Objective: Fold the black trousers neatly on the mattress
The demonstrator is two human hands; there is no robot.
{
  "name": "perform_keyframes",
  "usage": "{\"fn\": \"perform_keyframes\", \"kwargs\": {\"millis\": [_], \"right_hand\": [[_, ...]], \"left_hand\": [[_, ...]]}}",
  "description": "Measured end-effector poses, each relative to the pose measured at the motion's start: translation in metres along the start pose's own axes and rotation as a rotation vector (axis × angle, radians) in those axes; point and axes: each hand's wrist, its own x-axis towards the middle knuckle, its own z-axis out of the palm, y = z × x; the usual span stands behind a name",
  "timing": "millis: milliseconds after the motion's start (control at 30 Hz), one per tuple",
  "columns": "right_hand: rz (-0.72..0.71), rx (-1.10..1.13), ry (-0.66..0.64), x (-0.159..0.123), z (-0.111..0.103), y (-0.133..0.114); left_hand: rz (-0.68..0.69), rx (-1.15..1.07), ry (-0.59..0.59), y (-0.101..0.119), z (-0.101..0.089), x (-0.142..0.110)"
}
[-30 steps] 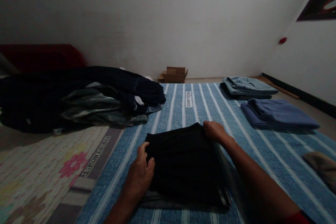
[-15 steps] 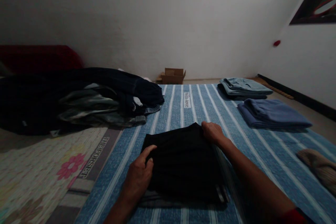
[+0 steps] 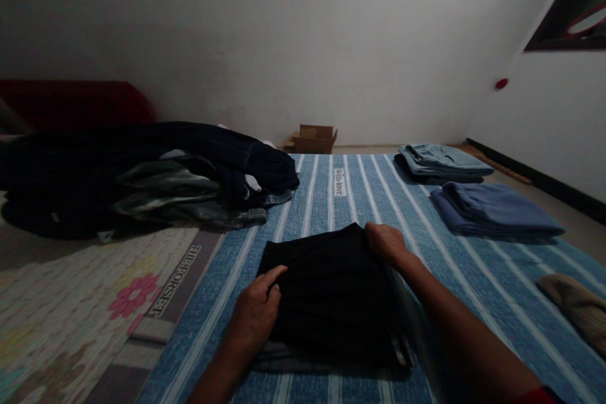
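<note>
Black folded cloth (image 3: 331, 297) beneath the left hand's (image 3: 254, 315) open, flat grip, far corner clenched in the right hand's (image 3: 386, 243) grip

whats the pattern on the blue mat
The blue fabric mat has white lengthwise stripes, best seen in the head view.

Black garment (image 3: 331, 290), blue-and-white striped bedspread (image 3: 478, 278), pink-flowered cream mat (image 3: 71, 290)
</note>
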Motion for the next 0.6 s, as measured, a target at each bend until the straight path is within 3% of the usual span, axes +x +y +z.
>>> {"fn": "perform_keyframes", "kwargs": {"millis": [233,400,600], "right_hand": [[-0.081,0.090,0.119,-0.037,-0.012,-0.022],[-0.275,0.225,0.089,-0.053,0.010,-0.041],[-0.256,0.276,-0.012,-0.049,0.027,-0.040]], "left_hand": [[0.011,-0.003,0.002,-0.001,0.001,-0.001],[0.007,-0.001,0.003,-0.004,0.001,-0.002],[-0.026,-0.019,0.001,-0.002,0.001,-0.002]]}}
